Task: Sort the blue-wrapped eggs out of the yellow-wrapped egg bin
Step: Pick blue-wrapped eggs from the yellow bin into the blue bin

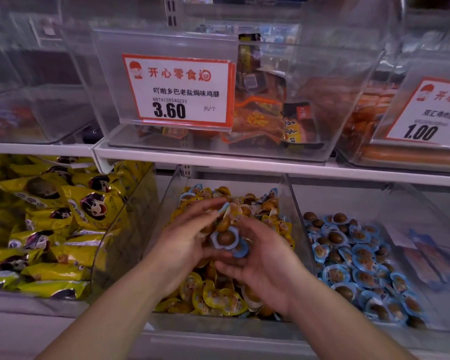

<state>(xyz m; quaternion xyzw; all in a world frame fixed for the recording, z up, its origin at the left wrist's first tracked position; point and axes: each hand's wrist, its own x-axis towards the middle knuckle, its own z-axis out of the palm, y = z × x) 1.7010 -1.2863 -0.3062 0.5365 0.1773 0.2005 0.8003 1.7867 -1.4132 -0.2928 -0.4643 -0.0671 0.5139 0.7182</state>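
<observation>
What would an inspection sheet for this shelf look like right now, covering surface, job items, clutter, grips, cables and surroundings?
Surface: white lower shelf holding clear bins side by side.
Job's things: yellow-wrapped egg bin in the middle, a few blue wrappers visible near its back; blue-wrapped eggs held above it; blue-wrapped egg bin to its right.
Clutter: yellow snack packets in the bin to the left.
Grips: left hand and right hand together hold a small bunch of eggs over the middle bin.
Cables: nothing seen.
Surroundings: upper shelf bin with a 3.60 price tag; a 1.00 price tag at right.
</observation>
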